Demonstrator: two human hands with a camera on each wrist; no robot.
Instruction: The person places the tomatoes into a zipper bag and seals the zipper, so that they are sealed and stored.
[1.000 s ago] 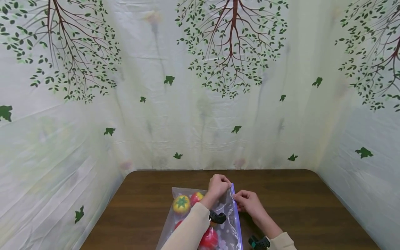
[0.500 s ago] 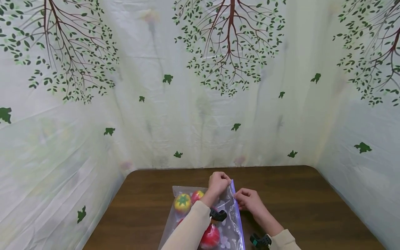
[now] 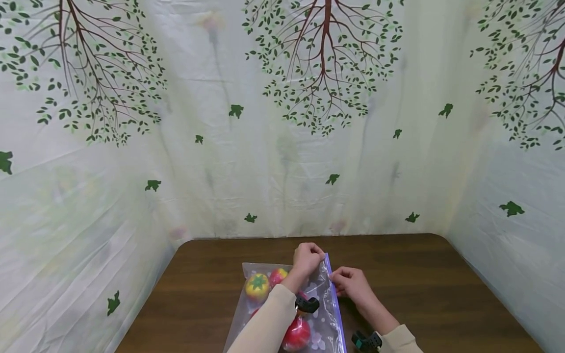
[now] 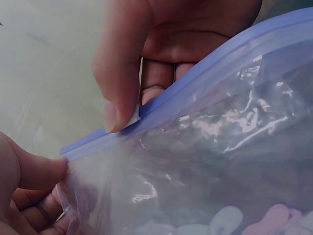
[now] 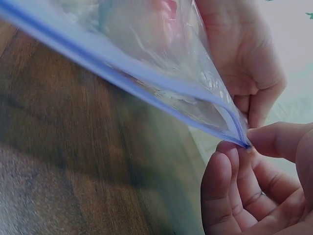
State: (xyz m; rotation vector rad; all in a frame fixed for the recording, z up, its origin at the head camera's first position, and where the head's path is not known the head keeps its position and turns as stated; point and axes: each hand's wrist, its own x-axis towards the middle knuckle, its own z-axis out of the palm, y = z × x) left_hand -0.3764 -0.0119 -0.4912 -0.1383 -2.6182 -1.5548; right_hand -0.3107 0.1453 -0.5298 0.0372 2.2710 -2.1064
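Note:
A clear zip bag (image 3: 325, 304) with a purple zip strip (image 3: 337, 318) lies on the table, its zip edge to the right. Through the plastic I see a yellow-and-red fruit (image 3: 257, 287) with a green star-shaped top, a second red-yellow fruit (image 3: 278, 276) and a red one (image 3: 296, 335). My left hand (image 3: 307, 258) pinches the bag's far corner at the zip end. Just nearer along the strip, my right hand (image 3: 354, 284) pinches a small white slider (image 4: 131, 118). In the right wrist view, the zip's two lips (image 5: 161, 100) stand apart up to the right fingertips.
Brown wooden table (image 3: 423, 284) extends on both sides of the bag. A pale curtain (image 3: 282, 196) printed with trees and leaves surrounds the table's back and sides. Black bands sit on both wrists, and my left forearm covers part of the bag.
The head view has shifted slightly. Both hands keep their pinch on the zip edge, with hardly any visible movement.

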